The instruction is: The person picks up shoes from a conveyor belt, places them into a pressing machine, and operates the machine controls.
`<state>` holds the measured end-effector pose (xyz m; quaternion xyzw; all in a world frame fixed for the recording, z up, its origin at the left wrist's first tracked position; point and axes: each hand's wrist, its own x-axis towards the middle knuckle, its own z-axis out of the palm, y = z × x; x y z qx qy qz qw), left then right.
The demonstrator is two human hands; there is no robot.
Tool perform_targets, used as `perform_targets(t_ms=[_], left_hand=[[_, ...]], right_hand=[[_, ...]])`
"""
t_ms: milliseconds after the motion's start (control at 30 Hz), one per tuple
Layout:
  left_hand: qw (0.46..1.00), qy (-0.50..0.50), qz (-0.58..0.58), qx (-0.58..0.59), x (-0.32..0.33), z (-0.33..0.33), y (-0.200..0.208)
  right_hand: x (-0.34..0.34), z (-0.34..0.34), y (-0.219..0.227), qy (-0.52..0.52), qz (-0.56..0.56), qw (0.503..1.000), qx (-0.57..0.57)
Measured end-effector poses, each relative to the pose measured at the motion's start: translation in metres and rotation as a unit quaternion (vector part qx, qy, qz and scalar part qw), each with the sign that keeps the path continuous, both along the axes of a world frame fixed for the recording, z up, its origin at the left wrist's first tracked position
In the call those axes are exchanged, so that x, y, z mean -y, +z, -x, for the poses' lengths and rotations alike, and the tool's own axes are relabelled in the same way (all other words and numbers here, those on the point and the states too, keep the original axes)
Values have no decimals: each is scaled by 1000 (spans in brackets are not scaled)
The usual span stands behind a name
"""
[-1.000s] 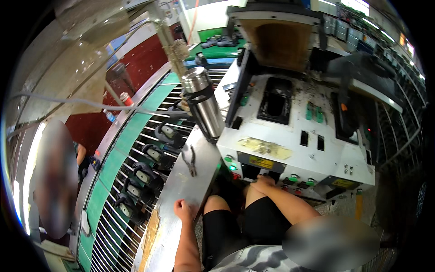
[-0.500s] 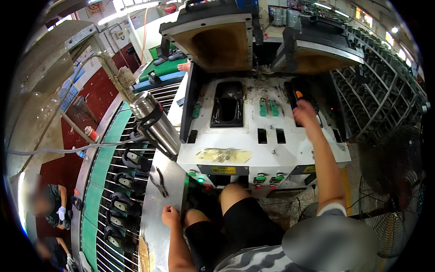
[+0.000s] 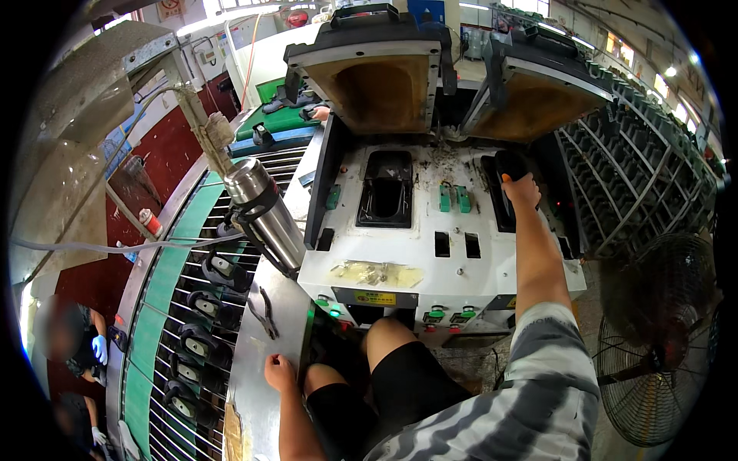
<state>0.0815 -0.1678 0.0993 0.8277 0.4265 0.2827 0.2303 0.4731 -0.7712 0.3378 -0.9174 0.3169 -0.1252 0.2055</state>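
Note:
My right hand (image 3: 524, 192) reaches to the right-hand recess of a white two-bay machine (image 3: 477, 265), fingers closed round a black shoe (image 3: 509, 164). A small orange piece (image 3: 506, 177) shows by my fingertips. Over this bay a lid with a brown inner face (image 3: 534, 104) stands raised. The left bay, a black-framed recess (image 3: 386, 201), sits under a second raised lid (image 3: 373, 88). On the metal side table (image 3: 265, 411) rests my left hand (image 3: 279, 372), its fingers curled with nothing visible in them. Pliers (image 3: 265, 313) lie just beyond it.
A steel flask (image 3: 265, 215) leans beside the machine. Several dark shoes (image 3: 201, 346) sit on the roller conveyor (image 3: 165, 399) at left. A fan (image 3: 653, 346) and a rack (image 3: 630, 169) stand at right. Other people work at far left; another person's hand (image 3: 319, 113) shows at the back.
My right hand has moved in and closed round the black shoe. The right lid shows more of its brown inner face. My left hand stays on the side table; the view has shifted slightly.

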Motion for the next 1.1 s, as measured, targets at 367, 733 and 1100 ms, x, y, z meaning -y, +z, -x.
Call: perform_targets(t_ms=[367,733,1100], left_hand=[[1000,5,18,9,-6,3,-11],[753,-206,530,331,77,35,29],[455,-177,615,619,11,184,79]], right_hand=[[1,115,-80,36,62,893,444],[-117,226,-66,284,-387,834,273],[-364,339,57,851,-152,502,-41]])
